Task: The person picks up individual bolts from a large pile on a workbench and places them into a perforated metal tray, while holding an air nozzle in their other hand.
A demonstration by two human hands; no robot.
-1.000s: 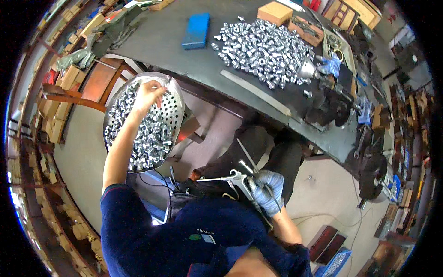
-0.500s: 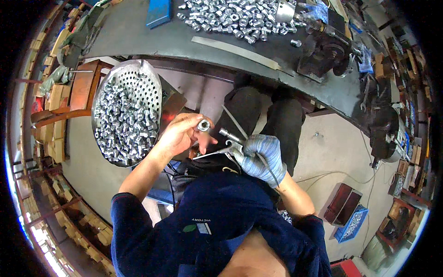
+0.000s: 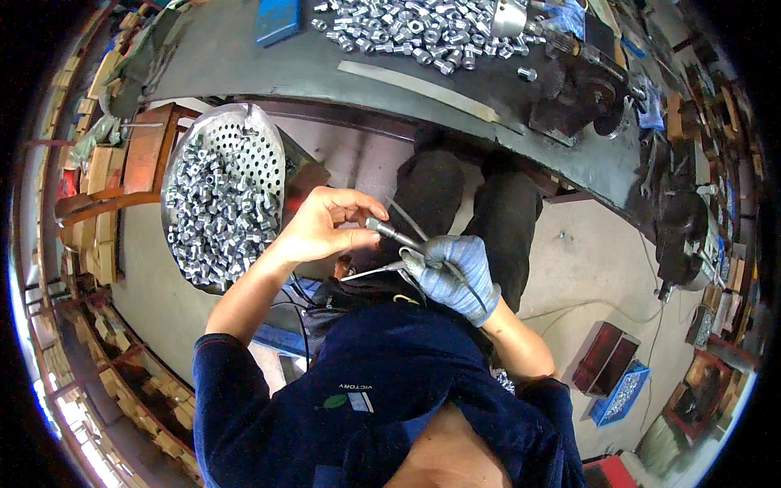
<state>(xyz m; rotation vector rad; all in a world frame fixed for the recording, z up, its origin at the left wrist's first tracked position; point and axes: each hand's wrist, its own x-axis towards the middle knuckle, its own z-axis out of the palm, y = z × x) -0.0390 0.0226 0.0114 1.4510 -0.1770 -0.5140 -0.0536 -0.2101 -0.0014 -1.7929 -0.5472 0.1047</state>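
Observation:
My bare left hand has its thumb and index finger around a small shiny metal nut. The nut is at the tip of a slim metal rod tool; whether it is seated on the tip or only touching, I cannot tell. My right hand, in a blue-grey knit glove, is closed round the rod tool. A thin pointed metal strip also sticks out by that glove, its far part hidden by the fingers. To the left, a perforated metal scoop holds many loose nuts.
A dark workbench spans the far side, bearing a heap of nuts, a flat metal strip, a blue block and a dark machine. A blue bin stands on the floor at right.
My left hand has turned over and moved right, bringing the nut from its fingertips to the rod tool's tip. The rod tool and gloved hand have shifted slightly left.

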